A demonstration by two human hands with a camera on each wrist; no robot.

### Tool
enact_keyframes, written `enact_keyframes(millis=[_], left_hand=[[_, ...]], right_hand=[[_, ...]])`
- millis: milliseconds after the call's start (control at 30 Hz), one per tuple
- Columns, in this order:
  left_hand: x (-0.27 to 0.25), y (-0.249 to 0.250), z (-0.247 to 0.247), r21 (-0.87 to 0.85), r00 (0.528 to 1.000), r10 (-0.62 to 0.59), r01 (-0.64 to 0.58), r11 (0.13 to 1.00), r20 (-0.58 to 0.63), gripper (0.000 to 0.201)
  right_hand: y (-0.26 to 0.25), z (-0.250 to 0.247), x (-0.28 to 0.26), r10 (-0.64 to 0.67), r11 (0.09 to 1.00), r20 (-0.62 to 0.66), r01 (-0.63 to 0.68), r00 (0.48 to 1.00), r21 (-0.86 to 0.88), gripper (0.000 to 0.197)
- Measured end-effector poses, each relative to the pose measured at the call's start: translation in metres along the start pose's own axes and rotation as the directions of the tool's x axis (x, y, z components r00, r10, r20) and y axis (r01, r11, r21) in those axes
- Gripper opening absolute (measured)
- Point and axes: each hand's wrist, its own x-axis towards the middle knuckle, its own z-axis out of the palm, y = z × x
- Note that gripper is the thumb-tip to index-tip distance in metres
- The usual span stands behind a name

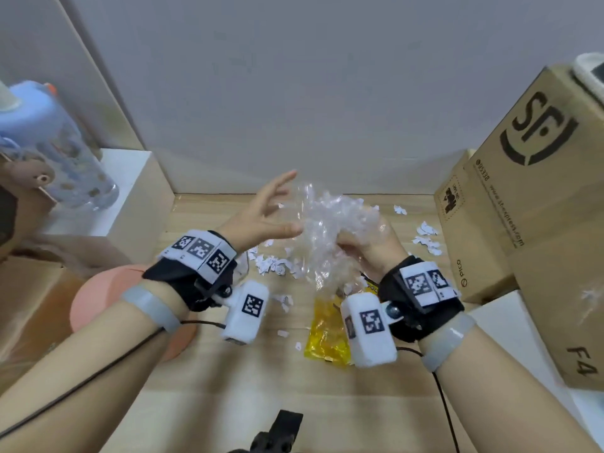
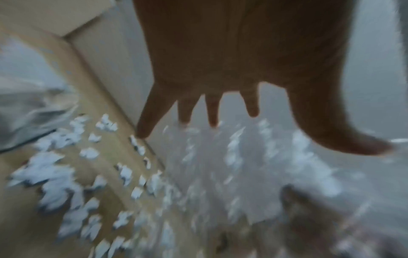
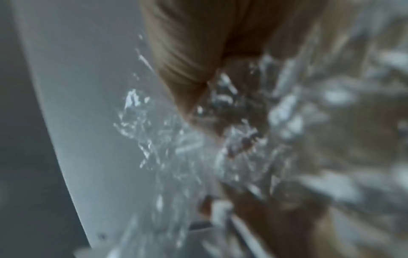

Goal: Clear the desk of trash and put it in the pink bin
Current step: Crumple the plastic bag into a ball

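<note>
A crumpled wad of clear plastic wrap (image 1: 330, 223) hangs above the wooden desk (image 1: 248, 380). My right hand (image 1: 362, 243) grips it from the right, fingers curled into the plastic (image 3: 223, 111). Just left of the wad my left hand (image 1: 271, 210) is spread, fingers straight, thumb tip touching the plastic (image 2: 243, 165). Several torn white paper scraps (image 1: 277, 264) lie scattered on the desk below and to the right (image 1: 426, 237). A yellow plastic wrapper (image 1: 327, 331) lies flat under my right wrist. The pink bin (image 1: 108, 295) sits at the desk's left edge, partly hidden by my left forearm.
Stacked cardboard boxes (image 1: 523, 204) stand along the right side. A white block (image 1: 127, 188) and a blue-capped clear bottle (image 1: 55, 142) are at the left. A grey wall (image 1: 294, 93) closes the back. A black object (image 1: 281, 433) pokes in at the bottom edge.
</note>
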Motion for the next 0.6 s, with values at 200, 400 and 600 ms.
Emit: enact_keyframes(millis=[200,400,600], left_hand=[[-0.005,0.0,0.034,-0.191,0.962,-0.106,0.157,0.969,0.251,0.066],[0.002,-0.001,0.029,-0.312,0.997,-0.081,0.078,0.947,0.004,0.046],[0.01,0.014,0.025,-0.153,0.996,-0.039,0.026,0.988,-0.086,0.035]], right_hand=[[-0.002,0.018,0.005,-0.082,0.989,-0.029,0.078,0.996,-0.125,0.024],[-0.009,0.017,-0.006,-0.053,0.934,0.199,0.119,0.979,-0.337,0.044],[-0.005,0.018,-0.015,-0.25,0.816,0.192,0.313,0.949,-0.486,0.076]])
